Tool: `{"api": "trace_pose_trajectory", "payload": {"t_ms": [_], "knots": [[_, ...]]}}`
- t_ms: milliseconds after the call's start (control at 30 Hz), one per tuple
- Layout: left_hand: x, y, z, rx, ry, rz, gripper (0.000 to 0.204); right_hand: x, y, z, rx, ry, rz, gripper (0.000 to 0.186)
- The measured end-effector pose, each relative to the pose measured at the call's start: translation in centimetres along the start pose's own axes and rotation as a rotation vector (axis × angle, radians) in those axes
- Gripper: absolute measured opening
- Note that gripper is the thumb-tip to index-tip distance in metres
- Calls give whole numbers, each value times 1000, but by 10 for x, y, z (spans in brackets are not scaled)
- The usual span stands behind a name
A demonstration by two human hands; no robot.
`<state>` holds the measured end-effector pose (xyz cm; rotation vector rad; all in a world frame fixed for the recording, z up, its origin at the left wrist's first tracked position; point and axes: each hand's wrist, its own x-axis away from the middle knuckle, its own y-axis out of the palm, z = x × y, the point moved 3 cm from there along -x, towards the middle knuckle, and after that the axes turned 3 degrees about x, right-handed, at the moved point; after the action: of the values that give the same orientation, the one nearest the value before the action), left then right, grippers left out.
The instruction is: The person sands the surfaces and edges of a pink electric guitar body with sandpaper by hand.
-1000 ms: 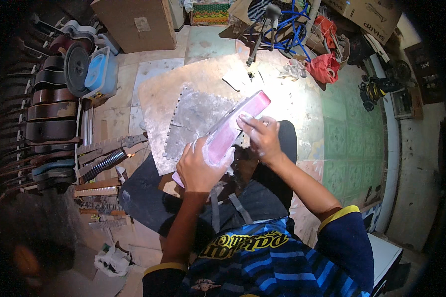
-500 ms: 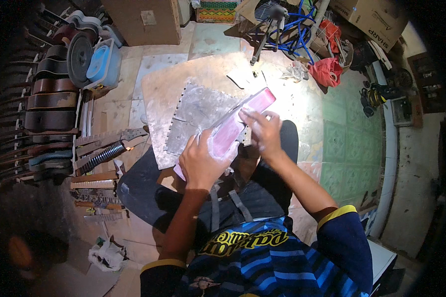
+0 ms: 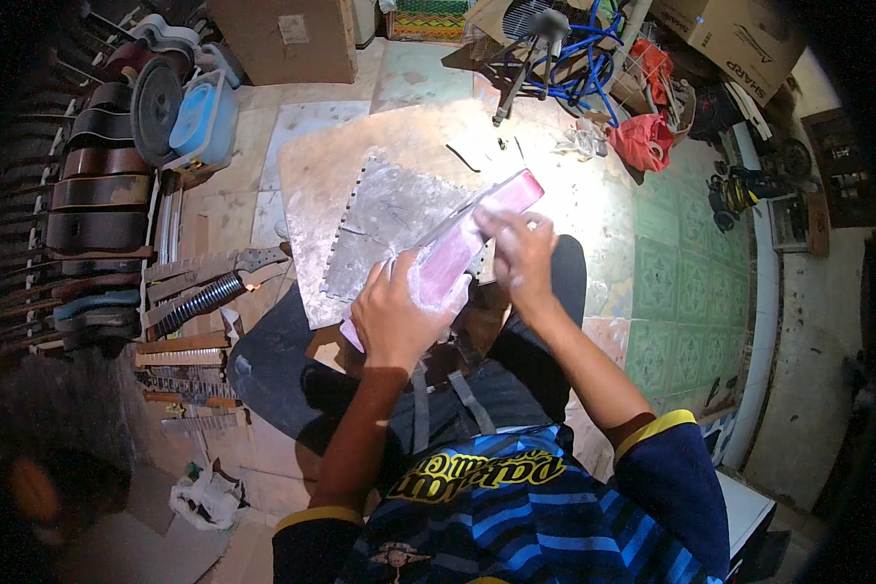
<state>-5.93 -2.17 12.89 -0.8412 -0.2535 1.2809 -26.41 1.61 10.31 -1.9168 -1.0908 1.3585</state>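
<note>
A long, straight pink bar [image 3: 448, 265], dusted with white powder, lies slantwise above my lap, its far end up to the right. My left hand [image 3: 396, 310] is wrapped round its lower part, thumb on the near side and fingers on the far side. At the bar's upper part my right hand [image 3: 526, 255] has its fingers bent and pressed against the surface; they are slightly blurred, and whatever they hold is hidden. Both hands carry white dust. Beneath the bar is a grey mat [image 3: 384, 209] with toothed edges, on a pale wooden board [image 3: 311, 161].
Several guitars [image 3: 97, 200] stand in a row at the left, beside a clear tub with a blue container [image 3: 197, 117]. Saws [image 3: 200, 271] lie left of my knee. A tripod [image 3: 521, 78], blue tubing [image 3: 579, 83] and a red bag [image 3: 642, 143] sit far right.
My right hand has shifted slightly along the bar, its fingers more blurred now. The left hand keeps its hold, and the bar has barely moved.
</note>
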Motion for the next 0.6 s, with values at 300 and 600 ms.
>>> {"api": "trace_pose_trajectory", "payload": {"t_ms": [300,600], "knots": [[1,0,3,-32,23,15,59,3,1,-25,66,60,-75,78],[-8,-1,1,-32,-11,37,57,3,-6,-28,-131,96,-273,78]]}}
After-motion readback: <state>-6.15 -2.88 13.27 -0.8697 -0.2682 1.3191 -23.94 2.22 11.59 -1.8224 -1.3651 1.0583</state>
